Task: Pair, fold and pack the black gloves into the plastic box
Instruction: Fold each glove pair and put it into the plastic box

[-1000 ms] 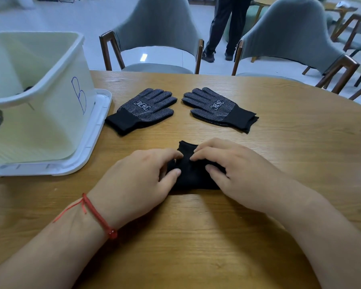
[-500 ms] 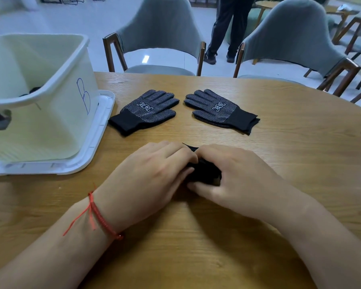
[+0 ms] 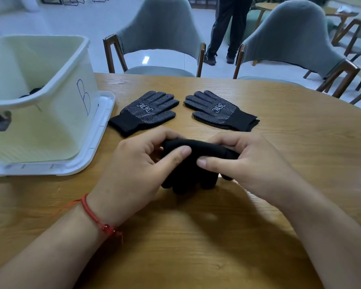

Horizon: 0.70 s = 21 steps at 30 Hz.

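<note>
Above the oval wooden table (image 3: 217, 247), the left hand (image 3: 133, 170) and right hand (image 3: 244, 163) both pinch a folded black glove bundle (image 3: 188, 174). Beyond lie two dotted black gloves (image 3: 148, 110), beside the white plastic box (image 3: 40, 97).

Matt knit gloves (image 3: 188, 163), glossy plastic box (image 3: 50, 113), grained wood table (image 3: 196, 236)
</note>
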Available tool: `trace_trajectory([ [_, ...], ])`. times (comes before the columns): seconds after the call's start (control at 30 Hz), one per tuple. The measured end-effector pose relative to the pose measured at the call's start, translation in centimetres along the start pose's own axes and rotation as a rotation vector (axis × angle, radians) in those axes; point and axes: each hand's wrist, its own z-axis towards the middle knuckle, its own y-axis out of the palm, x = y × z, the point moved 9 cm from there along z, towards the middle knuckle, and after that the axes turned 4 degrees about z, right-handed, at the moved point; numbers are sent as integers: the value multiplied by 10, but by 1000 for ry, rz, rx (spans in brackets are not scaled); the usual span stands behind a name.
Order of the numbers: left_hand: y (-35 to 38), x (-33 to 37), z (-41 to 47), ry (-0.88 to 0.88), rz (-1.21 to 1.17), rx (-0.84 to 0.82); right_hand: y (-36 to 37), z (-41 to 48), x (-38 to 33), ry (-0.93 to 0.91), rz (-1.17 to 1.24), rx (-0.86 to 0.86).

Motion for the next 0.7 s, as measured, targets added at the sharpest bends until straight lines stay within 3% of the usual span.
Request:
trace_trajectory([
  [0.13,4,-10,2,-189,-324,-48,2,-3,0,89,266,-26],
  [0.27,23,-10,-3,-251,-353,-301,4,-3,0,103,281,-9],
  [0.37,31,-11,-7,-292,-407,-365,4,-3,2,102,287,6],
  [0.47,30,-15,-7,-336,-436,-333,3,-1,7,123,305,11],
  [0.7,19,-25,-1,-384,-538,-195,2,2,11,193,598,-63],
])
